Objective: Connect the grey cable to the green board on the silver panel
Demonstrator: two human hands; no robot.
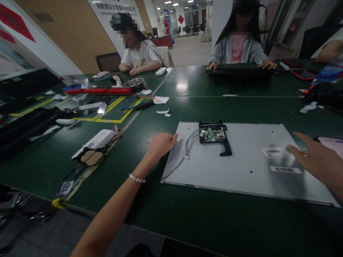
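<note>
Green table (150, 210). Panel (209, 171) lies flat at right, board (214, 135) and cables (186, 154) on top. Left grip (161, 144) by panel's left edge, fingers bent; cannot tell if holding. Right grip (314, 157) at right end, fingers spread. Panel likely stiff, slick, fairly light; board probably fragile. Best hold: side edges, clear of cables.

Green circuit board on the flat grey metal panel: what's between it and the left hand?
Thin grey cables, with bare flat grey metal panel around them, lie between the green circuit board and the left hand; shown in the head view.
</note>
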